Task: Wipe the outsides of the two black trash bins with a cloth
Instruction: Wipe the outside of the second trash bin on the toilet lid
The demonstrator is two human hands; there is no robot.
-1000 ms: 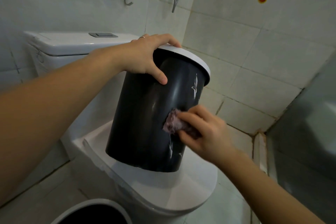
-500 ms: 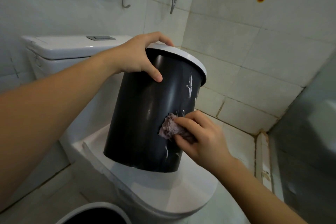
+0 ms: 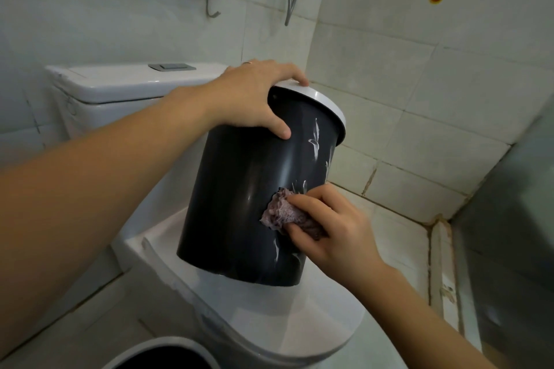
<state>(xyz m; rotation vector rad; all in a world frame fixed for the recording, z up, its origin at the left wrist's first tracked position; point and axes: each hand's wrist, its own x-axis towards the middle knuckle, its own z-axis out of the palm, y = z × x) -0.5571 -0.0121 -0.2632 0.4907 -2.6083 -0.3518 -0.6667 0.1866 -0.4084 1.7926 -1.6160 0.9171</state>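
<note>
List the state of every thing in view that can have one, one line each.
Black trash bin: tilted on the closed toilet lid, white rim ring on, white streaks on its side.
Purple cloth: bunched, pressed against the bin's side.
Left hand: grips the bin's rim.
Right hand: pinches the cloth.
Second bin: upright at the bottom edge, mostly out of frame.
Toilet: lid shut.

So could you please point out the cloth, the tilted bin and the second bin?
cloth (image 3: 281,213), head view, bunched middle.
tilted black bin (image 3: 233,189), head view, bare side wall.
second bin (image 3: 168,346), head view, white rim.
</note>
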